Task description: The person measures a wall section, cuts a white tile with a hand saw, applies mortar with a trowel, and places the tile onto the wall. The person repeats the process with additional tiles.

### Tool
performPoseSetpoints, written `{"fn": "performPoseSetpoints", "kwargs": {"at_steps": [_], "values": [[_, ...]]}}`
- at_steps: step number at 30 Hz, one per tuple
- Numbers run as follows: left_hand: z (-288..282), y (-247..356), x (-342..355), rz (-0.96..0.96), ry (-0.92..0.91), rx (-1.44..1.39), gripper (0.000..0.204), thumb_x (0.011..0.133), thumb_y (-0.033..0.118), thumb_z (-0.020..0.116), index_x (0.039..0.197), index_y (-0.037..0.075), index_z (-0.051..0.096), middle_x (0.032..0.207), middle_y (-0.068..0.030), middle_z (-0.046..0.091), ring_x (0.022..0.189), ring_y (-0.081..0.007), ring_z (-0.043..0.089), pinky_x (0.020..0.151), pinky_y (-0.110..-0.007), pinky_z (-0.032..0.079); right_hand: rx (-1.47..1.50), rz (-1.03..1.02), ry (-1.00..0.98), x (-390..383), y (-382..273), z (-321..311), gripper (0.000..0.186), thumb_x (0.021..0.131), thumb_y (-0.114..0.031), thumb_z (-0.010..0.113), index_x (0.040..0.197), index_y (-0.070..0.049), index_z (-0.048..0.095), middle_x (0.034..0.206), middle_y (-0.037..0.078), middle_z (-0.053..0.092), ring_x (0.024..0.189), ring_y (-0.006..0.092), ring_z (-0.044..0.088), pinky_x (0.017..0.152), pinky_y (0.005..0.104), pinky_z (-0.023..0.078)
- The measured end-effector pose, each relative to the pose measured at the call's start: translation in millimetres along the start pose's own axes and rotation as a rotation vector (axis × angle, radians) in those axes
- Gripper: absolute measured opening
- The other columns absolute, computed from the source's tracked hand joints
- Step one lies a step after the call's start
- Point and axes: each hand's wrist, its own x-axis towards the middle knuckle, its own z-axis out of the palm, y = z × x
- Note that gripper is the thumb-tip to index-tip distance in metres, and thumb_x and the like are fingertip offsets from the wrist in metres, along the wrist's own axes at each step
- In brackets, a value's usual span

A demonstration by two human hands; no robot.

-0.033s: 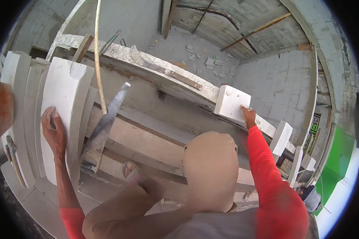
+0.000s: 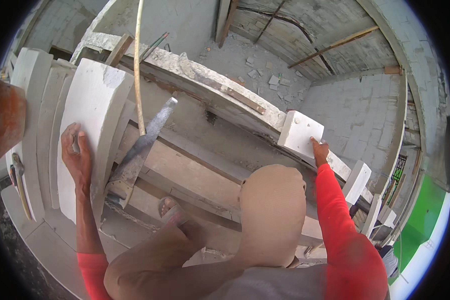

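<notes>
My left hand [image 2: 77, 157] rests on a large white block [image 2: 92, 95] that stands on end at the left. Its fingers are spread a little along the face. Reaching far to the right, my right hand [image 2: 320, 151] grips the near edge of a smaller white block [image 2: 301, 131]. That block sits on top of a rough wall [image 2: 215, 82], and some of my fingers are hidden. A handsaw [image 2: 142, 145] with a wide metal blade leans between the large block and the stepped blocks in front of me.
A thin wooden stick [image 2: 137, 70] rises beside the saw. An orange bucket [image 2: 9, 117] and a long-handled tool [image 2: 20, 185] are at far left. Another white block [image 2: 356, 182] sits farther right along the wall. Broken pieces [image 2: 274, 80] lie on the floor beyond.
The view has turned slightly, so the scene sits a little differently in the picture. Both hands stay on the same blocks, with no clear movement of either block.
</notes>
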Motion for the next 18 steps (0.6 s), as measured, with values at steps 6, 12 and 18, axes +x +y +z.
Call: {"fn": "performPoseSetpoints", "kwargs": {"at_steps": [6, 12, 18], "values": [[15.3, 46.0, -99.1, -0.081, -0.418, -0.333, 0.028, 0.102, 0.021, 0.073, 0.116, -0.003, 0.076, 0.109, -0.0181, 0.079, 0.098, -0.0349, 0.077, 0.092, -0.042, 0.059, 0.050, -0.477, -0.044, -59.9, -139.2, 28.6, 0.056, 0.097, -0.025, 0.070, 0.140, 0.011, 0.064, 0.126, 0.030, 0.074, 0.111, 0.0389, 0.074, 0.099, 0.0455, 0.056], [42.6, -21.3, -179.7, -0.343, -0.535, 0.049, 0.053, 0.100, 0.027, 0.071, 0.143, -0.003, 0.064, 0.152, -0.0309, 0.057, 0.137, -0.0479, 0.059, 0.118, -0.050, 0.048, 0.188, -0.530, -1.148, -204.6, -314.6, 91.1, 0.053, 0.100, -0.026, 0.078, 0.139, 0.007, 0.065, 0.114, 0.016, 0.077, 0.097, 0.0232, 0.074, 0.090, 0.0387, 0.059], [27.3, -76.9, -244.3, -0.626, -0.349, 0.188, 0.071, 0.094, 0.028, 0.076, 0.154, -0.001, 0.052, 0.153, -0.0334, 0.051, 0.138, -0.0506, 0.056, 0.116, -0.051, 0.049, 0.452, -0.087, -1.513, -297.2, -421.2, 181.8, 0.057, 0.106, -0.023, 0.071, 0.148, 0.009, 0.050, 0.133, 0.023, 0.068, 0.116, 0.0362, 0.071, 0.102, 0.0472, 0.059]]}}
